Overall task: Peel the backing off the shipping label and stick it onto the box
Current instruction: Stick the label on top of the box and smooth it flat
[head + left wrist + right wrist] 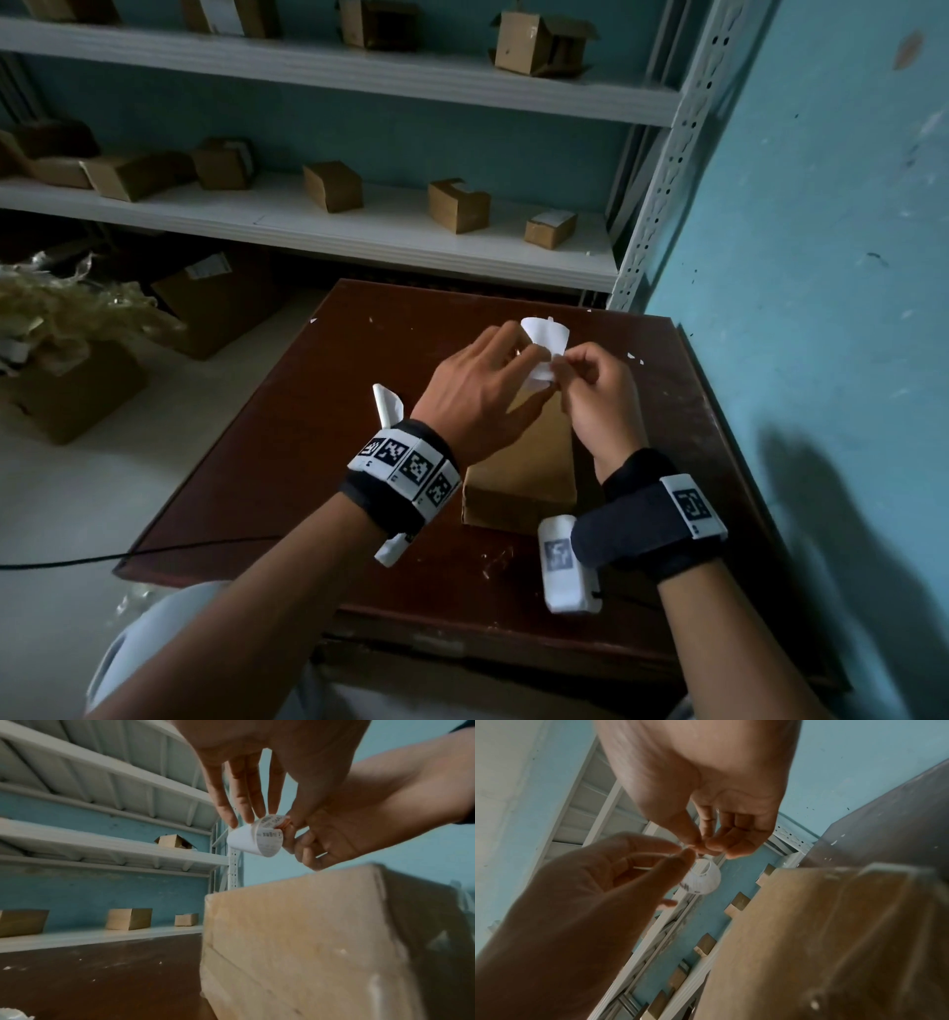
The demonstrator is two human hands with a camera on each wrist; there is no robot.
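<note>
A brown cardboard box [529,473] lies on the dark wooden table [318,442], its long side running away from me. Above its far end both hands hold a white shipping label [545,336] that is curled into a loose roll. My left hand [531,355] pinches its near edge between thumb and fingers. My right hand [561,367] pinches the same edge from the right. In the left wrist view the printed label [257,841] curls below the left fingertips [232,819], above the box [321,943]. The right wrist view shows the label [703,880] hanging under both pinches.
A curled white strip of paper [387,406] lies on the table by my left wrist. White shelves [359,241] behind the table carry several small cardboard boxes. A blue wall [821,257] stands close on the right. Larger boxes [72,395] sit on the floor to the left.
</note>
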